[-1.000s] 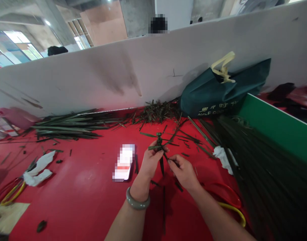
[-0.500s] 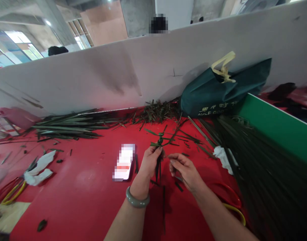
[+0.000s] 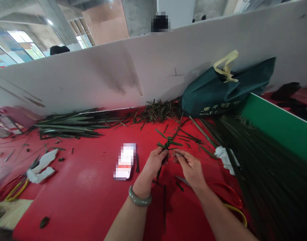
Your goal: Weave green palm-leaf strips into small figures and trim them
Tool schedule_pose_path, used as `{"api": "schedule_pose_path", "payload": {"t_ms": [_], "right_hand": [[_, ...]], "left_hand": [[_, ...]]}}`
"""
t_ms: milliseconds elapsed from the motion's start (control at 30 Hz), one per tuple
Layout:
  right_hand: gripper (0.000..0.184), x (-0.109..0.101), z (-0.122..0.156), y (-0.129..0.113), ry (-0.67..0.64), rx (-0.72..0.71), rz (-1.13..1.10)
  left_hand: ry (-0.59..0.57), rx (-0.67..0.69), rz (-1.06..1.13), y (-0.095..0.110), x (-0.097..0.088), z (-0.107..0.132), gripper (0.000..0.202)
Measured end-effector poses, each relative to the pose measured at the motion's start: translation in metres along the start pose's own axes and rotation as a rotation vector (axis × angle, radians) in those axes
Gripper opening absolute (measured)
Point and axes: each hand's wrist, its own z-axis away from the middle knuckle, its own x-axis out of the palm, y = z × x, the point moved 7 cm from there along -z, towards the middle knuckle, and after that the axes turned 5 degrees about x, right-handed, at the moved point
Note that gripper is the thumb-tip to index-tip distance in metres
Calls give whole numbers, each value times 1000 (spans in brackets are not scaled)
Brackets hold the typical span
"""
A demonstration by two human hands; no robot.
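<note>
My left hand (image 3: 157, 162), a jade-coloured bangle on its wrist, pinches a small figure woven from green leaf strips (image 3: 169, 142). Strips stick out from its top and sides, and its tail ends hang below the fingers. Close by on the right, my right hand (image 3: 190, 165) has thumb and forefinger pinched together, seemingly on a thin leaf strip coming off the figure; the fingertips partly hide it. Under my right forearm lie scissors (image 3: 235, 212) with red and yellow handles, their blade pointing toward the hands. A phone (image 3: 125, 162) rests left of my left hand.
Long leaf strips lie in a bundle (image 3: 73, 124) at back left and a large pile (image 3: 266, 174) on the right beside a green panel (image 3: 281, 120). Leaf scraps (image 3: 160, 112) and a dark bag (image 3: 226, 88) sit against the white partition (image 3: 100, 73). Other scissors (image 3: 15, 187) lie left.
The woven figure has shifted slightly right and tilted right in my left hand. My right hand has come closer to it, its fingertips now near the figure's base.
</note>
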Motion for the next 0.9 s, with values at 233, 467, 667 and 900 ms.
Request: {"api": "schedule_pose_path", "payload": {"t_ms": [233,467,667,900], "right_hand": [[23,-2,1,-18,75,-350,400],[20,-3,-3,-15,51,-332,446],[18,-7,-6,-12,80,-245,424],[21,-11,-9,-5,73,-104,340]], "left_hand": [[-42,-43,-22,-8,7,1,22],[-102,-36,-79,-12,14,1,19],[-150,-13,-112,-4,18,4,22],[-147,-5,-169,-8,18,4,26]]}}
